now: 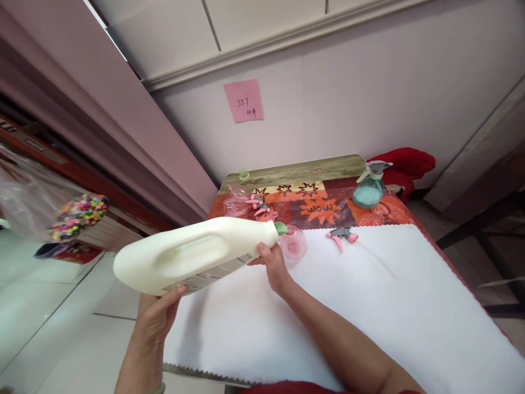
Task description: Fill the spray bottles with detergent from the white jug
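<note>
A large cream-white detergent jug (197,249) is tipped nearly level, its green spout (281,227) pointing right. My left hand (158,312) supports its underside near the base, fingers closed against it. Close to the neck, my right hand (273,265) grips the jug from below. Under the spout stands a clear pink spray bottle (294,244) without its top; I cannot tell whether liquid is flowing. To its right a grey and pink spray head (342,236) with a thin clear tube lies on the white cloth.
A teal spray bottle (369,189) with its head on stands at the back right. Another clear pink bottle (237,203) and a spray head (258,202) lie at the back left, near a green cap (244,175). A wall (320,109) rises behind the table.
</note>
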The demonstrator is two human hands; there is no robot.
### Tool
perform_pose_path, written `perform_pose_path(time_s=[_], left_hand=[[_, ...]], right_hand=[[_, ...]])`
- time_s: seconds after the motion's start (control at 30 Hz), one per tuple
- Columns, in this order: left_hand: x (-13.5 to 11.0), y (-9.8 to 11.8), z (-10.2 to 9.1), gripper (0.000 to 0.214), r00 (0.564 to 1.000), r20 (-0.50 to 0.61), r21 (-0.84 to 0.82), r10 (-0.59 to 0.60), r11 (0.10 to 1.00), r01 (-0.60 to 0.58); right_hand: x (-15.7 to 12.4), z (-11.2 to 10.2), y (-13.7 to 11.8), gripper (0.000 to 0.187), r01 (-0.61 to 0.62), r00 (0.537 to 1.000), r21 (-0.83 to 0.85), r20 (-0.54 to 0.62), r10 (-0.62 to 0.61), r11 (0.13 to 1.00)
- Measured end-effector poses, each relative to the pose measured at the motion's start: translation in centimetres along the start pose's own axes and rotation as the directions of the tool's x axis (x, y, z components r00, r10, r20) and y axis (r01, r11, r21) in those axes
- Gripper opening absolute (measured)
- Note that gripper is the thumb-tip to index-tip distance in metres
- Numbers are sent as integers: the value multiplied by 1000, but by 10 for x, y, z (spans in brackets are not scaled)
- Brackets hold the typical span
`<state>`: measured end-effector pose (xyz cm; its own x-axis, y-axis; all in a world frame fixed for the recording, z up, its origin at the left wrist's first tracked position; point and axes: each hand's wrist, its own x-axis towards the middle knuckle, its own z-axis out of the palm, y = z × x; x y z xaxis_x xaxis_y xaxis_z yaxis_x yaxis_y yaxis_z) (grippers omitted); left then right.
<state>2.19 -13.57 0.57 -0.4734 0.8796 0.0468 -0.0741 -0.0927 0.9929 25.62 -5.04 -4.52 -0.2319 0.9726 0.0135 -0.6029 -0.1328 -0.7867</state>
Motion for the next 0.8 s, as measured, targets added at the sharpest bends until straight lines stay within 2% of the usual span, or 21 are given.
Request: perform_pose_path(time_s=[0.27, 0.6, 0.8], left_hand=[[-5, 17, 16, 79, 1000, -26, 13, -10, 1000, 11], [-8, 25, 25, 79, 999, -39, 46, -4, 999, 6], [-11, 33, 32, 86, 999, -43, 58, 1, 998, 1]], right_hand=[[0, 0, -2, 69, 1, 1000, 11, 4, -1, 1000], [0, 0, -3, 69, -10, 1000, 29, 1, 10, 1000], [0, 1, -5, 69, -13, 1000, 43, 9, 13, 999]])
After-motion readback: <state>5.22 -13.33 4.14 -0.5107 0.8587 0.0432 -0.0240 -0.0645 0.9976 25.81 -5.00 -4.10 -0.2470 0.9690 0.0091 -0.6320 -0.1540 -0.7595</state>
